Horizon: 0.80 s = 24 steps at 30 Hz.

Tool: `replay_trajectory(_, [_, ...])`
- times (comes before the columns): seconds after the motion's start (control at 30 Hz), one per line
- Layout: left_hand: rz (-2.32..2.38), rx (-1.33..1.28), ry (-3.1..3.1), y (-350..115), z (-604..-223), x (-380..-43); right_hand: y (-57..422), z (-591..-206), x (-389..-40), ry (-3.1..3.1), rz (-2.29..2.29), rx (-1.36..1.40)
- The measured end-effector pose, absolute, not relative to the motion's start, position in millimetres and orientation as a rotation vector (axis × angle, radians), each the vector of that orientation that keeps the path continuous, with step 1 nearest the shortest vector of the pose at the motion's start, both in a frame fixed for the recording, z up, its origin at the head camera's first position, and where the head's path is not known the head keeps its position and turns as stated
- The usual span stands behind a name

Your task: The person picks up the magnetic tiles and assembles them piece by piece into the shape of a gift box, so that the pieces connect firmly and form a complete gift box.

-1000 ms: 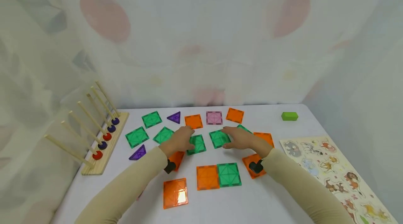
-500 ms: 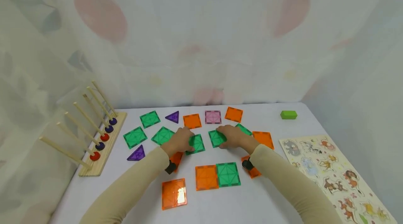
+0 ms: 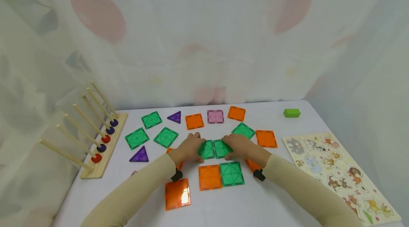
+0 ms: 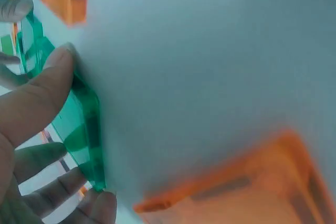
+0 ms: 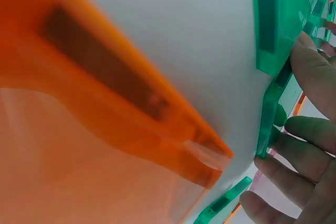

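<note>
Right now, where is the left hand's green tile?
In the head view, that tile lies mid-table, just left of the green tile in the right hand, beyond an orange tile.

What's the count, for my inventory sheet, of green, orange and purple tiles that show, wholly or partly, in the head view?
Green tiles: 7
Orange tiles: 7, two of them partly hidden
Purple tiles: 2
Total: 16

Seven green tiles (image 3: 208, 151), two purple triangles (image 3: 140, 155)
</note>
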<state>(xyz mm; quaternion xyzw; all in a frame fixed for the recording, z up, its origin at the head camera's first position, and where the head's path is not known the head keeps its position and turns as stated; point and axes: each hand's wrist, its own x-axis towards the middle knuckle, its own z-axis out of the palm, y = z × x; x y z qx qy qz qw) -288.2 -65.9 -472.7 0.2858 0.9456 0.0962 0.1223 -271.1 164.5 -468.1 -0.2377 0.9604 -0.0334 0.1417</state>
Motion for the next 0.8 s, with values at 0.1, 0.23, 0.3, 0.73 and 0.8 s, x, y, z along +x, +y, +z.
replay_trajectory(0.1, [0.283,0.876,2.749,-61.9,-470.3,-283.4,166.8,-468.4,-267.0,2.777,-0.087,-0.682])
replay_trajectory(0.23, [0.306,0.868,2.737,-60.5,-469.0,-279.4,171.2,-468.9,-260.6,2.791,-0.087,-0.729])
replay_trajectory(0.3, [0.315,0.883,2.727,-60.5,-469.0,-278.4,174.0,-468.5,-257.5,2.795,-0.095,-0.758])
replay_trajectory(0.73, [0.348,0.902,2.659,-62.2,-474.6,-274.2,181.6,-466.9,-244.8,2.715,-0.17,-0.74])
replay_trajectory(0.8, [0.312,0.912,2.666,-62.9,-476.2,-272.8,181.2,-467.5,-241.2,2.706,-0.14,-0.74])
